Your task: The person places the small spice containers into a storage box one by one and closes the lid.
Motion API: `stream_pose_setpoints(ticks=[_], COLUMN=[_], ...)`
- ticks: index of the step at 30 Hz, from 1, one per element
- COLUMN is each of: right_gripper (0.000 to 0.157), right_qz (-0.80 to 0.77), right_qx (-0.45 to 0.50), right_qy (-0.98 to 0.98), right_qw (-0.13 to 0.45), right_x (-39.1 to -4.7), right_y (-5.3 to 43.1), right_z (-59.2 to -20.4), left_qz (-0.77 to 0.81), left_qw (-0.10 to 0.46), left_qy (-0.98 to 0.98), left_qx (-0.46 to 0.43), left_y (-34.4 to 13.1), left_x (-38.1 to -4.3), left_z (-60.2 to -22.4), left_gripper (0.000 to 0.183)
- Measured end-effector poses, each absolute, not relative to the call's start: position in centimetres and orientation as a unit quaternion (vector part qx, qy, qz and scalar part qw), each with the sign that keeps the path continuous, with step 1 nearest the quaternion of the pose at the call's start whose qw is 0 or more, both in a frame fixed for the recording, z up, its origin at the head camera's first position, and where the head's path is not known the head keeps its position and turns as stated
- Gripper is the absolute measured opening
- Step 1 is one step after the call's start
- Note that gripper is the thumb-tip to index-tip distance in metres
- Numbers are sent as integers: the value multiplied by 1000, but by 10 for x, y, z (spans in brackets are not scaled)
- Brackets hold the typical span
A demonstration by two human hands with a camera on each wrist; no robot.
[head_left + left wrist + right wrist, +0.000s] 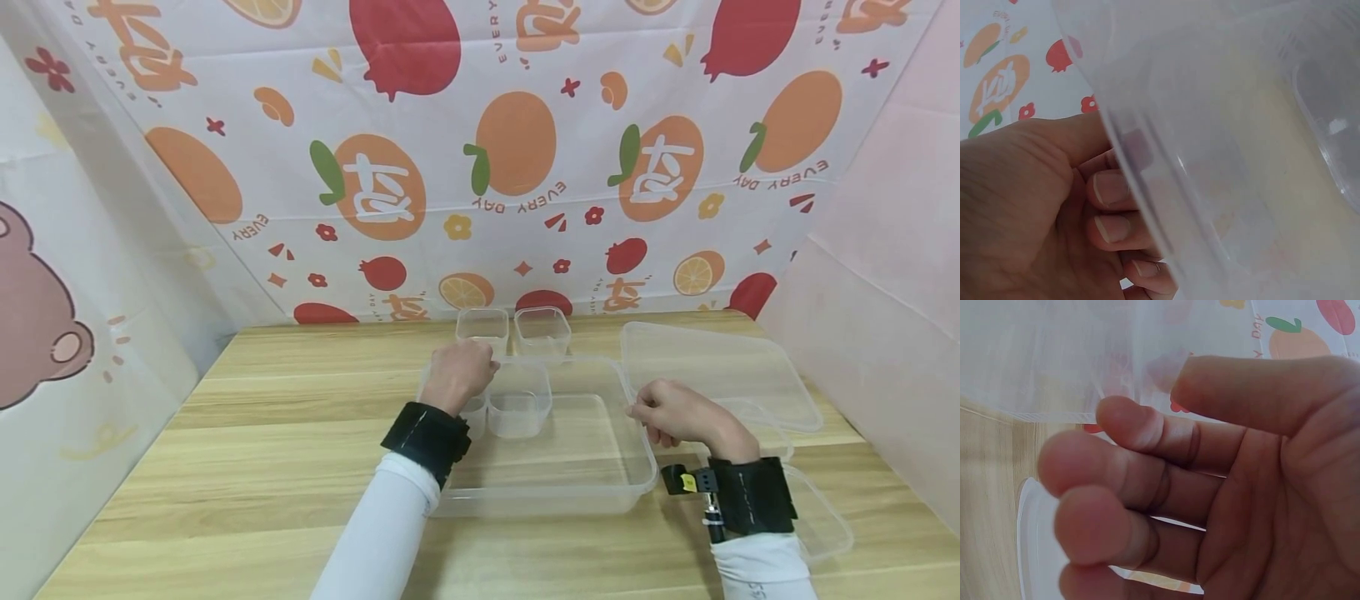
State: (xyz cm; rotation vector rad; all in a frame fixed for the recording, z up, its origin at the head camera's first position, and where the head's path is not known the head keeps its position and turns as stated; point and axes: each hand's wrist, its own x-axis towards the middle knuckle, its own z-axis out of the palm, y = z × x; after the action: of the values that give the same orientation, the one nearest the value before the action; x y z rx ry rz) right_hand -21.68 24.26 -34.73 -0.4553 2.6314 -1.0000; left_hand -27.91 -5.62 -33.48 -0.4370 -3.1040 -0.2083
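Note:
My left hand is over the back-left part of a large clear plastic box. In the left wrist view it pinches the rim of a small clear plastic container, thumb on one side, fingers on the other; in the head view that container is mostly hidden under the hand and wristband. Right beside it, a matching small container stands inside the box. At the box's right rim, my right hand pinches the edge between thumb and forefinger. Its other fingers hang curled outside the wall.
Behind the box stand two more small clear containers, one at left and one at right. A large clear lid lies at the back right. Smaller clear lids lie partly under the right arm. A fruit-patterned cloth hangs behind the wooden table.

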Motion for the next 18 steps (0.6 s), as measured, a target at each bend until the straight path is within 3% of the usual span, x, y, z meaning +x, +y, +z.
stream_pose_setpoints(ticks=[18], right_gripper=[29], right_qz=[-341], right_qx=[-154], right_qy=[917], right_qw=[143], right_x=[-217], right_y=[242], right_z=[-347], left_qz=[-60], left_qw=[-10], left_qy=[-990], left_qx=[-128], left_y=[-54], left_x=[-280], left_z=[-335], left_gripper=[21])
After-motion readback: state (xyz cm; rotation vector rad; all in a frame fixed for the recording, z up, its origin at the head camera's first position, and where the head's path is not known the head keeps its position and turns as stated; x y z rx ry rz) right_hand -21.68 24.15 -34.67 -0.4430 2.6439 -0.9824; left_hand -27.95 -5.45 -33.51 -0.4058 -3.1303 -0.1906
